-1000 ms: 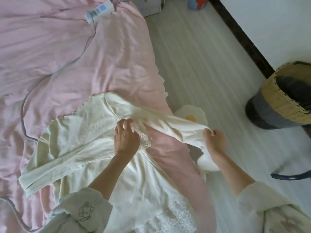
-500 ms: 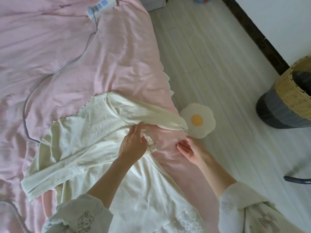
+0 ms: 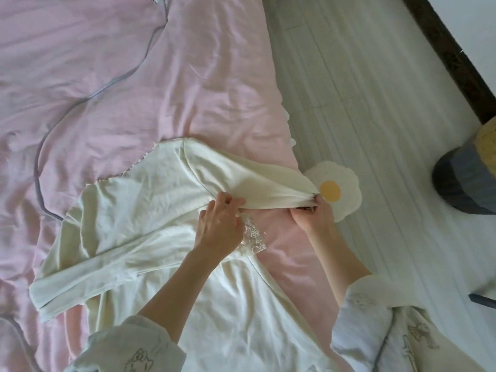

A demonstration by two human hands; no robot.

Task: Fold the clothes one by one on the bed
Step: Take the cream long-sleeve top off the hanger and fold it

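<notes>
A cream long-sleeved garment [image 3: 139,210] with lace trim lies spread on the pink bed [image 3: 107,76]. One sleeve [image 3: 80,280] is folded across its body toward the lower left. The other sleeve [image 3: 257,181] stretches to the right, toward the bed's edge. My left hand [image 3: 221,224] lies on the garment at the base of that sleeve, fingers on the fabric beside a lace patch [image 3: 253,237]. My right hand [image 3: 312,216] pinches the sleeve's cuff end near the bed's right edge.
A grey cord [image 3: 88,98] winds across the pink bedding. On the pale plank floor [image 3: 375,103] lie a fried-egg-shaped mat [image 3: 338,189] and, at the far right, a grey and yellow basket [image 3: 467,181]. A dark skirting board [image 3: 451,49] runs along the wall.
My right hand, which had let go of the sleeve and rested open on the bed, has moved up and taken hold of the cuff. The left hand stays at the sleeve's base.
</notes>
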